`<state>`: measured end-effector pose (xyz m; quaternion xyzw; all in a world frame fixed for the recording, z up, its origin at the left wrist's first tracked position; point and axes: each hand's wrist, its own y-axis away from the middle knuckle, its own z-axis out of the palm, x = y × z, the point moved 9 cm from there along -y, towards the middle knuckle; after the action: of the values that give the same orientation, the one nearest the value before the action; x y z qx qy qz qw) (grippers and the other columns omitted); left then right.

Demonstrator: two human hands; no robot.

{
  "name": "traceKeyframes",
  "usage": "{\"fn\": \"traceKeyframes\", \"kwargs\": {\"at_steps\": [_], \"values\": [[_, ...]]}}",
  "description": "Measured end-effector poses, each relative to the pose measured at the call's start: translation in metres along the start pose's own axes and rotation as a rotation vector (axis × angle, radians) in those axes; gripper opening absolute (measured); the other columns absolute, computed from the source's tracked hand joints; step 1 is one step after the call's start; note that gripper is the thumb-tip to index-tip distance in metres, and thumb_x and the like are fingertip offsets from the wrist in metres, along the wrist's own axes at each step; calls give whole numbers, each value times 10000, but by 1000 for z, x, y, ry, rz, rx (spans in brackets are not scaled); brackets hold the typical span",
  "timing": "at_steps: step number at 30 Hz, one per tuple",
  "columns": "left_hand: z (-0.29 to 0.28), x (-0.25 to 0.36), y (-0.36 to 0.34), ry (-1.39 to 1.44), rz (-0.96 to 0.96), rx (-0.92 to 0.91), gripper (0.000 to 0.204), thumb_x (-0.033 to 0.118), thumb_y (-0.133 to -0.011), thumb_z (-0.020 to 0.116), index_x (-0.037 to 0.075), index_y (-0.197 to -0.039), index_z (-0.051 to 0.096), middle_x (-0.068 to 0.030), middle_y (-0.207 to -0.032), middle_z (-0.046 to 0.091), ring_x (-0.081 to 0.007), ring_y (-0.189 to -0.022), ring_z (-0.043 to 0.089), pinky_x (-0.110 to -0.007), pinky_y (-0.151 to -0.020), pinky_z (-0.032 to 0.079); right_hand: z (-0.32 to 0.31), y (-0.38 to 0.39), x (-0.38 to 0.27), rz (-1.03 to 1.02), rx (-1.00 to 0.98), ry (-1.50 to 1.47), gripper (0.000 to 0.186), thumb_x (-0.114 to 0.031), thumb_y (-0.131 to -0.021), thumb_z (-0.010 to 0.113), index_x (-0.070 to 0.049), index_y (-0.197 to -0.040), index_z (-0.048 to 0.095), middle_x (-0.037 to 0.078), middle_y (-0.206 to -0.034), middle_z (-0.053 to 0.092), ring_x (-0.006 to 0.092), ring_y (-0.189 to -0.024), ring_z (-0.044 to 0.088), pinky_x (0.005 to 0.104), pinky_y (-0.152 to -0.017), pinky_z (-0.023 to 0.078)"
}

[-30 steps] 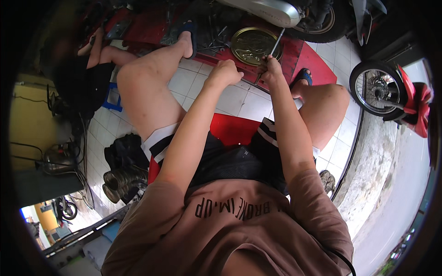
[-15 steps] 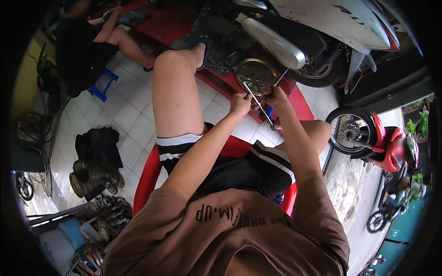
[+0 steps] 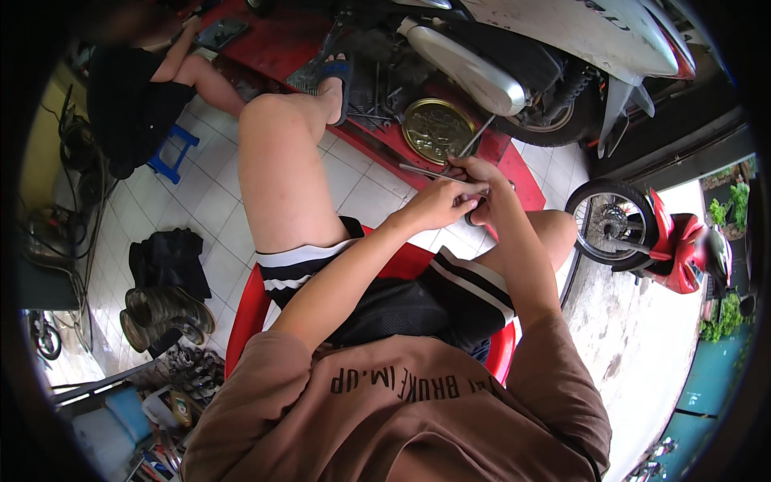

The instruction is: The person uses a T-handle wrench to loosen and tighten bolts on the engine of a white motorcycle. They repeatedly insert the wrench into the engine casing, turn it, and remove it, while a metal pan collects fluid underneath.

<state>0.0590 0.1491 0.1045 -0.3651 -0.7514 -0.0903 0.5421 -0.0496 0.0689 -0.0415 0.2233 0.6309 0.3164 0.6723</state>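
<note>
In both hands is a metal T-handle wrench, its crossbar slanting and its thin shaft pointing up to the right, toward the silver engine cover of a raised scooter. My left hand is closed around the crossbar near its right end. My right hand pinches where the shaft meets the bar, and overlaps the left fingers. A small dark bit shows under the right palm; its kind cannot be made out. Just beyond the hands, a round gold tray holds several small metal parts.
The scooter stands on a red platform, with loose tools left of the tray. My sandalled foot rests on it. A co-worker sits far left by a blue stool. A red motorbike stands right; dark cloth lies left.
The wrench has turned: its crossbar was steep and now lies flatter, its free end swung left. My left hand has slid right and down, up against my right hand.
</note>
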Motion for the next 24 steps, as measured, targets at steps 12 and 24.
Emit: {"fn": "traceKeyframes", "kwargs": {"at_steps": [12, 24], "values": [[-38, -105, 14, -387, -539, 164, 657, 287, -824, 641, -91, -1307, 406, -194, -943, 672, -336, -882, 649, -379, -779, 505, 24, 19, -29, -140, -134, -31, 111, -172, -904, 579, -81, -841, 568, -35, -659, 454, 71, -563, 389, 236, -498, 304], [-33, -87, 27, -586, -554, -26, 751, 337, -804, 659, 70, -1420, 322, -206, -940, 662, -336, -856, 639, -392, -794, 484, 10, 18, -33, -178, -20, -46, 96, -158, -874, 599, -77, -824, 610, -15, -654, 531, 82, -528, 412, 226, -476, 311]]}}
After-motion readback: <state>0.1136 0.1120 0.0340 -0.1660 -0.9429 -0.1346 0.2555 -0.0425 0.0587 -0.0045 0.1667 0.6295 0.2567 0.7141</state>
